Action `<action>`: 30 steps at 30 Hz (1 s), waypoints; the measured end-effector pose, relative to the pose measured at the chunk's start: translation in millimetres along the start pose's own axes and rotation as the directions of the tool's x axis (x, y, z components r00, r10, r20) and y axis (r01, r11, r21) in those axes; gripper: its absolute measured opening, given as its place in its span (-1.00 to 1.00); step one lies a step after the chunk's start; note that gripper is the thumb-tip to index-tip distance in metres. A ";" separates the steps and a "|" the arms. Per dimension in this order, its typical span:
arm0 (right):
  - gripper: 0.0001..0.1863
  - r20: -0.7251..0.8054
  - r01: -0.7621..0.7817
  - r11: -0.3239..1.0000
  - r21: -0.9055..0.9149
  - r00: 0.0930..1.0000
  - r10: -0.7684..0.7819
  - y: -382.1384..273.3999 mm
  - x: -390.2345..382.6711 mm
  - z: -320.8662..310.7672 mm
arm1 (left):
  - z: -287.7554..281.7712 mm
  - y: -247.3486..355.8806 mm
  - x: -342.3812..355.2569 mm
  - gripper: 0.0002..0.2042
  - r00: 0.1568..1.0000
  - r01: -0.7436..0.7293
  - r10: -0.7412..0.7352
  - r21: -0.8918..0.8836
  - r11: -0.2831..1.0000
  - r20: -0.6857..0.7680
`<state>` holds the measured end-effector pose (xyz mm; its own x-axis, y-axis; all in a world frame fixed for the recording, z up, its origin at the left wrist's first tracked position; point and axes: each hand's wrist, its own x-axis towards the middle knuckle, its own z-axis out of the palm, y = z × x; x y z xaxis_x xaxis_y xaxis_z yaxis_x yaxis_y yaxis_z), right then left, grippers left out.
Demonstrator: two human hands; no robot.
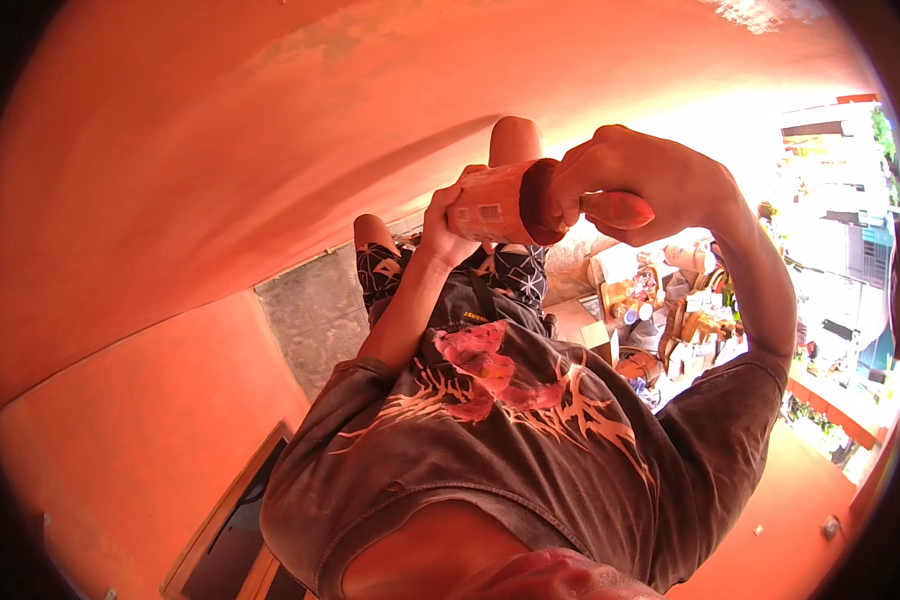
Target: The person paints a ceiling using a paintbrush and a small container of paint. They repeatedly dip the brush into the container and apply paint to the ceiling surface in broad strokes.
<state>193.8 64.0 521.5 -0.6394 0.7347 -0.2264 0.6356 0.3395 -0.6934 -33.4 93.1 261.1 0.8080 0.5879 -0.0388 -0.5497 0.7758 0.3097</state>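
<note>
My dark printed T-shirt nearest. Left hand grips orange cylindrical plastic jar; right hand fingers clenched on its dark red lid. Lid looks still seated, not off.

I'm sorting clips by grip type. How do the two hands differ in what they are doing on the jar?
The left hand wraps around the jar body, fingers curled on its labelled side. The right hand closes over the dark lid at the jar's end, wrist raised higher. Both grip the same tilted jar, held above the lap.
</note>
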 end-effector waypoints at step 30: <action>-0.81 0.151 -0.083 0.995 -0.059 0.984 0.091 -25.2 2.1 -18.7 | -4.0 -18.0 1.9 -0.45 0.994 0.110 -0.109 -0.073 0.991 0.015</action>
<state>184.6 68.0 551.3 -0.6370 0.6656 -0.3888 0.7107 0.3118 -0.6306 -22.7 81.2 251.7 0.8663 0.4962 -0.0582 -0.4716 0.8505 0.2329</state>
